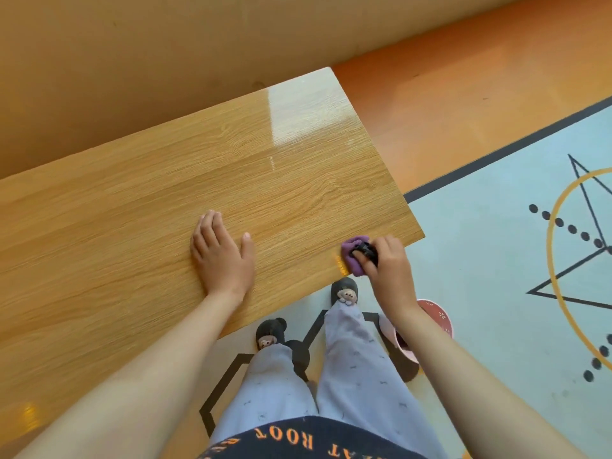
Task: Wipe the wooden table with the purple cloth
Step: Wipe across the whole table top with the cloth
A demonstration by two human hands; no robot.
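Observation:
The wooden table (172, 180) fills the left and middle of the head view, its surface glossy with a bright reflection near its far right corner. My left hand (221, 255) lies flat on the tabletop, palm down, fingers spread a little, holding nothing. My right hand (387, 263) grips the bunched purple cloth (351, 260) at the table's near right corner, pressing it on the wood close to the edge. A small black object (364, 250) sits between the fingers and the cloth; what it is I cannot tell.
A pink bowl (430, 321) stands on the floor under my right forearm, beside my right foot. A pale rug with black and yellow line patterns (496, 260) covers the floor to the right. A tan wall (132, 61) runs behind the table.

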